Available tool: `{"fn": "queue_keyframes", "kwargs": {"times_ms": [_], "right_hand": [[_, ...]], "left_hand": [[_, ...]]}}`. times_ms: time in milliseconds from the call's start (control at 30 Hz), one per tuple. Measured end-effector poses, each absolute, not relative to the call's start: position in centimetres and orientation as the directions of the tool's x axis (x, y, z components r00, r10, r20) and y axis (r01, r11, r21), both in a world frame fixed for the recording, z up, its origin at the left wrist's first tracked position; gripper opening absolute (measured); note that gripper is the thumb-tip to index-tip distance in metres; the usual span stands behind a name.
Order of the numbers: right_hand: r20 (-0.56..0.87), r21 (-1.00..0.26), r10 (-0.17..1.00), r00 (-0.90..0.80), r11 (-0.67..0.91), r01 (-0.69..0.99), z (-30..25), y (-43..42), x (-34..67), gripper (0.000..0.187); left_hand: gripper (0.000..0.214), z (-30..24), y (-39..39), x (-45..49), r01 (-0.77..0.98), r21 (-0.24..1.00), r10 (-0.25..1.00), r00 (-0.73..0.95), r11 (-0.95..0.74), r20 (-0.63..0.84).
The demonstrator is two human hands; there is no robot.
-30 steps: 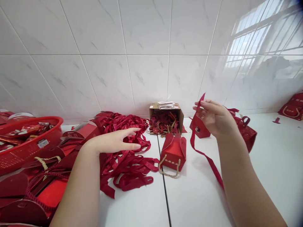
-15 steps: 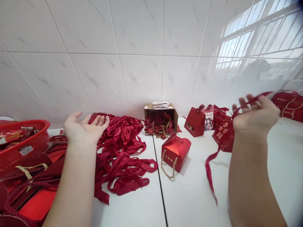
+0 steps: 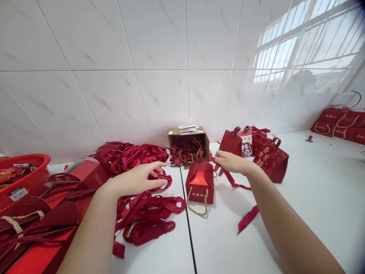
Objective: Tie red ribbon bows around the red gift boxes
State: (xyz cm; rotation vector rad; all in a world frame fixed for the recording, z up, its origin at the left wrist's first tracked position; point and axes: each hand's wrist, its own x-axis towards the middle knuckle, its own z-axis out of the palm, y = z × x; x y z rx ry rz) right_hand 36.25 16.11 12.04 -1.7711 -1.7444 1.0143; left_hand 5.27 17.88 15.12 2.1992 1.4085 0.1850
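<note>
A small red gift box (image 3: 202, 192) with a gold rope handle (image 3: 197, 213) stands on the white table between my hands. My right hand (image 3: 232, 161) pinches a dark red ribbon (image 3: 233, 182) just right of the box's top. The ribbon trails down to the table and passes behind my forearm, its loose end showing on the near side. My left hand (image 3: 141, 177) is open, with fingers apart, above a heap of loose red ribbons (image 3: 154, 207). It holds nothing and is left of the box, not touching it.
A cardboard box (image 3: 205, 142) of red pieces and gold cord lies against the tiled wall. Finished-looking red gift boxes (image 3: 273, 161) stand on the right, more red boxes (image 3: 326, 121) farther off. At left are a red plastic basket (image 3: 34, 186) and piled red cartons (image 3: 65, 209).
Both hands have come inward from the sides toward the gift box. My right hand brought the ribbon left and lower. The box now faces me more squarely.
</note>
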Motion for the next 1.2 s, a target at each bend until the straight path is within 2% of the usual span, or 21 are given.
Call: {"fn": "queue_keyframes", "kwargs": {"times_ms": [133,200,300,400,533,700,833,1100,1200], "right_hand": [[-0.110,-0.812,0.984,-0.139,-0.009,0.583,11.2,16.6,34.0,0.012],[-0.117,-0.846,0.976,-0.183,-0.002,0.533,10.9,16.5,33.2,0.012],[-0.141,-0.883,0.951,-0.277,0.006,0.468,11.0,16.1,32.8,0.013],[-0.168,-0.878,0.924,-0.344,0.018,0.478,11.3,15.6,32.8,0.019],[-0.206,-0.873,0.907,-0.367,-0.001,0.488,11.6,15.2,32.5,0.024],[-0.195,-0.888,0.909,-0.369,-0.004,0.459,11.0,15.7,32.0,0.021],[-0.192,-0.890,0.882,-0.430,0.027,0.455,10.8,15.9,31.6,0.023],[-0.193,-0.825,0.909,-0.370,0.054,0.562,11.6,15.3,31.1,0.025],[-0.112,-0.819,0.940,-0.322,0.097,0.565,11.3,15.5,31.2,0.021]], "left_hand": [[0.097,14.1,18.1,7.1,0.825,0.423,0.869,0.472,-0.375,-0.149],[0.099,13.6,17.9,8.1,0.816,0.419,0.872,0.479,-0.398,-0.105],[0.089,13.2,17.5,9.2,0.774,0.448,0.831,0.544,-0.447,-0.111],[0.066,13.1,17.1,9.9,0.733,0.454,0.767,0.624,-0.507,-0.151],[0.043,13.0,17.0,10.5,0.691,0.492,0.758,0.646,-0.530,-0.091],[0.036,12.4,17.7,11.2,0.648,0.624,0.803,0.593,-0.436,-0.055],[0.032,11.9,18.0,11.7,0.604,0.685,0.808,0.588,-0.407,-0.038],[0.019,11.1,18.0,12.4,0.559,0.721,0.832,0.553,-0.410,0.045],[0.015,11.1,18.2,12.3,0.555,0.731,0.846,0.530,-0.397,0.057]]}}
